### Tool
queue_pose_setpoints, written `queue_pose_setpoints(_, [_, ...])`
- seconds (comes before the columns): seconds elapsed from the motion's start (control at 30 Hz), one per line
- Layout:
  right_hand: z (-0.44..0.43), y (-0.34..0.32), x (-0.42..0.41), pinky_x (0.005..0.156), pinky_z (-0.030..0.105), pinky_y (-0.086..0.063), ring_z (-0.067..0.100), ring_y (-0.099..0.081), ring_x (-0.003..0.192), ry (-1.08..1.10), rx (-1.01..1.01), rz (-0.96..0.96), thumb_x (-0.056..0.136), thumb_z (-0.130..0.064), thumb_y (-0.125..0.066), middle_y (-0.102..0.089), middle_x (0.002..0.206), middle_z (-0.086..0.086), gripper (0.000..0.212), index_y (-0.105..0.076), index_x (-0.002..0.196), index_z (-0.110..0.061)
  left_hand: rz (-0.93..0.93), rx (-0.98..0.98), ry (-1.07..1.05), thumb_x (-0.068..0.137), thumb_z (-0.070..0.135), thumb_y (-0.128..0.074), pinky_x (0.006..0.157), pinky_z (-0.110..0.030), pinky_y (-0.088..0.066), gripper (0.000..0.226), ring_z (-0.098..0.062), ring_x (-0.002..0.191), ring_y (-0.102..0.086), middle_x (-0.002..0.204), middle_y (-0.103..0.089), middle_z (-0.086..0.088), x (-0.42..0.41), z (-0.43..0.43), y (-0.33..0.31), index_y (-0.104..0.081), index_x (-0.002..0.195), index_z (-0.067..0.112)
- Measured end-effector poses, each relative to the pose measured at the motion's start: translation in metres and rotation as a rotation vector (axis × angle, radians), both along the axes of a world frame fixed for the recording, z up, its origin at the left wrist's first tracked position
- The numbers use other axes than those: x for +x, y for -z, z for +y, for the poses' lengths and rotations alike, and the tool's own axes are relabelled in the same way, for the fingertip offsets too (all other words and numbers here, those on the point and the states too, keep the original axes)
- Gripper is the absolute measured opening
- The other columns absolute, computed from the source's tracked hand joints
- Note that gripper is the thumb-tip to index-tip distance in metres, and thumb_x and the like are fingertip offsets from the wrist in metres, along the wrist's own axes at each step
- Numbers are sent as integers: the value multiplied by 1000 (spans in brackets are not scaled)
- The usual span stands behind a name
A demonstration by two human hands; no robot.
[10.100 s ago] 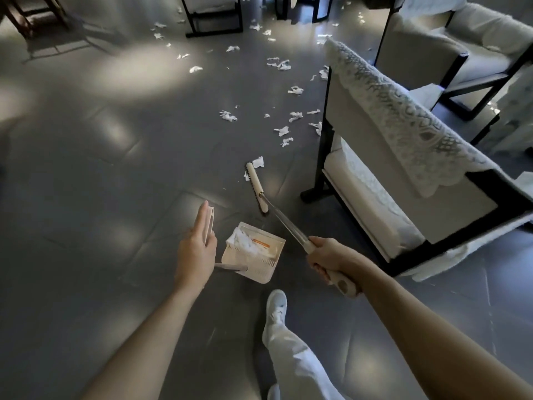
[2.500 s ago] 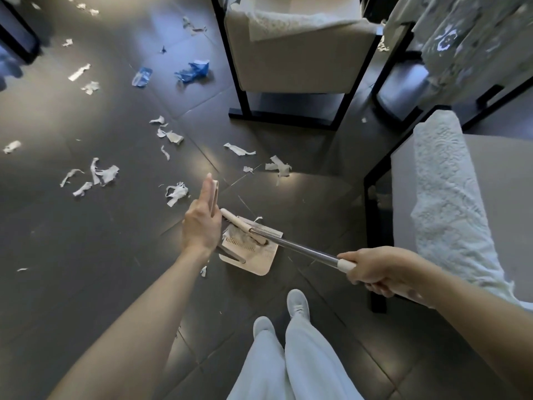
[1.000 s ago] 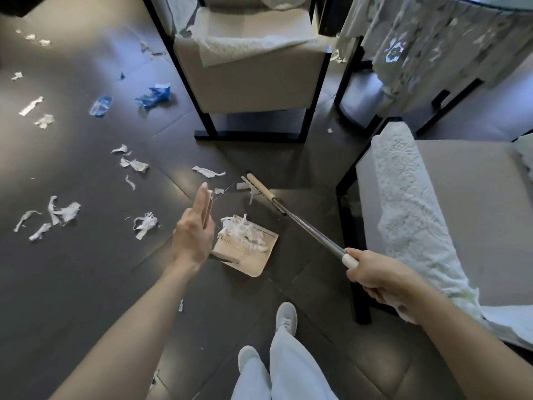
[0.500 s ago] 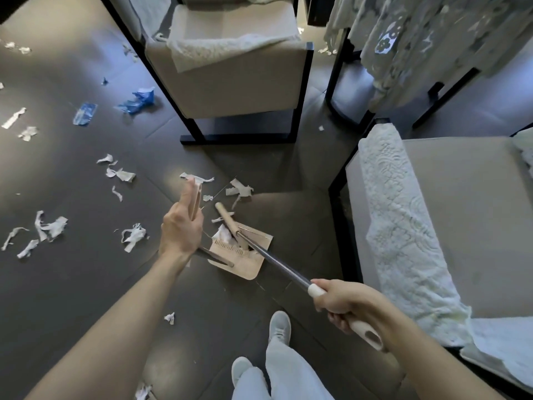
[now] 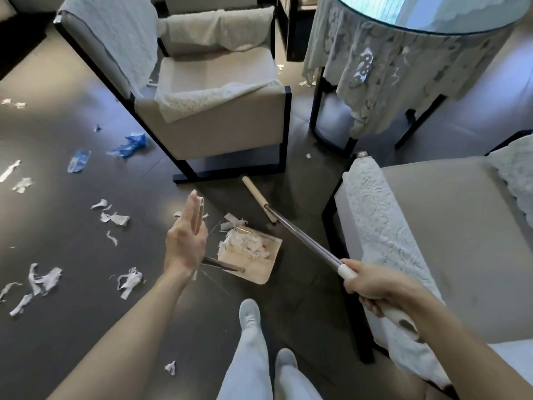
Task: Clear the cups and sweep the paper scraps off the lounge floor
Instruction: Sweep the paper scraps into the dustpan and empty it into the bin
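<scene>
A beige long-handled dustpan (image 5: 261, 269) sits on the dark floor in front of my feet, with a heap of white paper scraps (image 5: 245, 245) inside. My left hand (image 5: 184, 241) holds the top of its upright handle (image 5: 199, 213) between thumb and straight fingers. My right hand (image 5: 372, 287) grips the white end of the broom's metal pole. The broom head (image 5: 255, 194) lies on the floor beyond the pan, near the armchair's base. Loose scraps lie at the pan's mouth (image 5: 230, 220) and to the left (image 5: 115, 218). No cups are in view.
More white scraps (image 5: 129, 280) and blue wrappers (image 5: 129, 142) are strewn over the floor on the left. A beige armchair (image 5: 219, 128) stands straight ahead, a round lace-covered table (image 5: 403, 62) at the upper right, and a second lace-draped chair (image 5: 432, 226) close on my right.
The broom head has swung out of the dustpan and away toward the armchair's base. The scraps it pulled in stay heaped in the pan. My left hand keeps its hold.
</scene>
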State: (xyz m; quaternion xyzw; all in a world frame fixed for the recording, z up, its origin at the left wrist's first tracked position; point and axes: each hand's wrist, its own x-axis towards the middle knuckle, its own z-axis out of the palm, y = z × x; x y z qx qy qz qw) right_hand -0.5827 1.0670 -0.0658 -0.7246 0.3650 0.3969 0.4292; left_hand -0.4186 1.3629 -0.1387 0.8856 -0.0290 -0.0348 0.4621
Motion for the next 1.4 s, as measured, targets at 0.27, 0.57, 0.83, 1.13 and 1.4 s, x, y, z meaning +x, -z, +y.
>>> queue_pose_setpoints(0.27, [-39,2,94,35,16,-33,7,-36,31,260,-19,17,94,-3,-41,-43,53,4,58,-34,144,-30,77,-147,146,93,-3,-53,107,-27,-33,80,0,125,-46,136,-49,17,100,-39,1,-27,141,56])
queue_pose_setpoints(0.57, [-86,15,169,34,15,-31,7,-33,32,445,15,74,91,0,-40,-40,45,0,59,-37,143,-28,114,-196,278,93,-8,-49,109,-21,-29,78,12,128,-40,126,-44,46,199,-90,-3,-29,144,47])
queue_pose_setpoints(0.83, [-167,41,251,34,15,-30,7,-33,30,614,15,26,89,-3,-46,-43,40,-2,32,-51,114,-24,137,-126,245,93,-5,-50,106,-21,-30,82,14,125,-40,125,-45,47,258,-142,10,-27,137,60])
queue_pose_setpoints(1.13, [-227,76,397,34,9,-24,4,-31,27,558,-9,56,95,-9,-43,-39,44,-1,16,-55,103,-13,171,-69,172,93,-5,-52,98,-20,-36,80,21,108,-47,118,-47,48,295,-170,14,-29,136,58])
queue_pose_setpoints(1.4, [-189,85,439,32,10,-30,7,-34,27,419,49,274,97,-8,-46,-41,52,1,15,-55,86,-4,183,-111,144,94,-6,-51,102,-13,-36,79,14,121,-46,117,-51,46,289,-155,12,-32,136,58])
